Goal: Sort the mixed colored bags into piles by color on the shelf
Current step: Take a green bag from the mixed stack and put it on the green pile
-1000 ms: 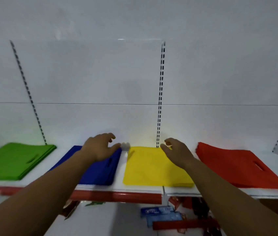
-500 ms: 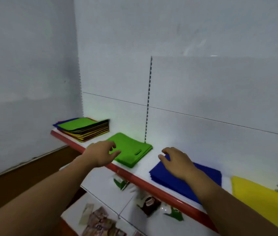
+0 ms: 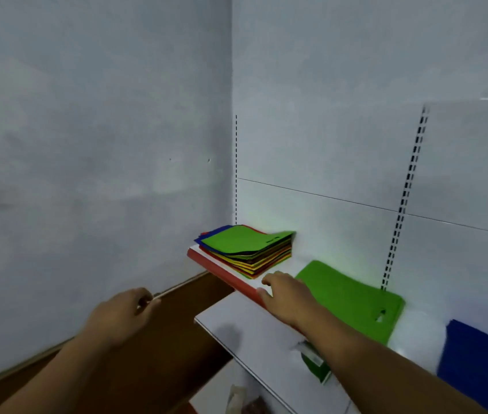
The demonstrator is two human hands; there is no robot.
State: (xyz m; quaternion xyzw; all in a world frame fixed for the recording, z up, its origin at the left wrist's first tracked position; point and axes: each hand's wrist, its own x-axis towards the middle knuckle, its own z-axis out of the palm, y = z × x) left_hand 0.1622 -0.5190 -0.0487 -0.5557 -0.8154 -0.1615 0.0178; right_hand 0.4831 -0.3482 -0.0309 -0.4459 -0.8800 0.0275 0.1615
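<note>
The view swung hard left along the shelf (image 3: 218, 268); the yellow pile and red pile that were straight ahead a second before had slid out of sight. Only the green pile (image 3: 347, 297) and a corner of the blue pile (image 3: 481, 363) remained at the right. The mixed stack (image 3: 245, 251) came up in the far corner against the wall, a green bag on top, its edge curling up. Both hands travelled with the turn. The right hand (image 3: 287, 294) reached out over the shelf's red front edge, fingers relaxed and loosely spread, gripping nothing, just short of the stack and beside the green pile. The left hand (image 3: 120, 316) trailed lower, off the shelf, fingers loosely curled and empty. That read as the last bag delivered and the next pick coming, probably the top green one, a short carry to the pile next door. Plenty of layers were still unsorted
</note>
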